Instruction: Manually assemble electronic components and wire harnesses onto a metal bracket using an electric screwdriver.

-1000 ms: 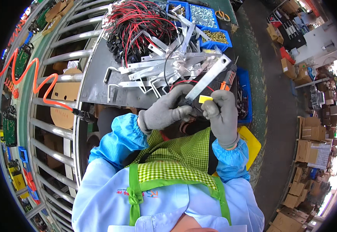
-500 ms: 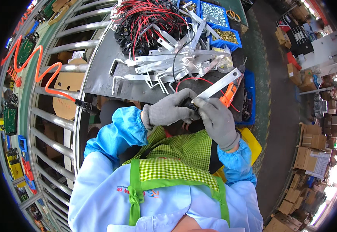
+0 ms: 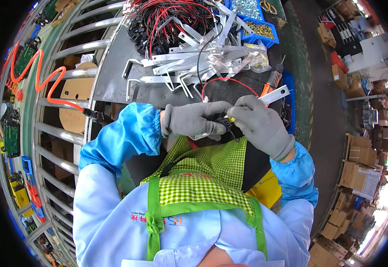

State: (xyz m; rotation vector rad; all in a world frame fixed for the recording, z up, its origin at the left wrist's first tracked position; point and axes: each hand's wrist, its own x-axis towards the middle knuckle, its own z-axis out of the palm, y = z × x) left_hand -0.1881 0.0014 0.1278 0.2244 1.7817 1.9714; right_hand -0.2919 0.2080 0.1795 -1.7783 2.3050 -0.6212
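My left hand [image 3: 194, 120], in a grey knitted glove, is closed around a small black part [image 3: 223, 123] with a cable. A flat silver metal bracket [image 3: 277, 94] sticks out beyond my right hand; its near end is hidden by the gloves. My right hand [image 3: 261, 127] has its fingertips pinched at the black part, on a small brass-yellow piece [image 3: 231, 119], too small to name surely. A red wire [image 3: 234, 80] arches over the bench behind the hands. An orange power screwdriver [image 3: 271, 83] lies just past the bracket.
Silver brackets [image 3: 185, 79] lie heaped on the dark bench [image 3: 109, 88], with tangled red and black cables [image 3: 158, 26] behind. Blue bins hold brass screws [image 3: 260, 31] and silver hardware [image 3: 247, 8]. A metal roller rack [image 3: 60, 133] and a coiled orange air hose [image 3: 47, 80] stand left.
The bracket has swung lower and to the right, now mostly behind my right hand. My right hand has shifted right, and a yellow piece shows at its fingertips.
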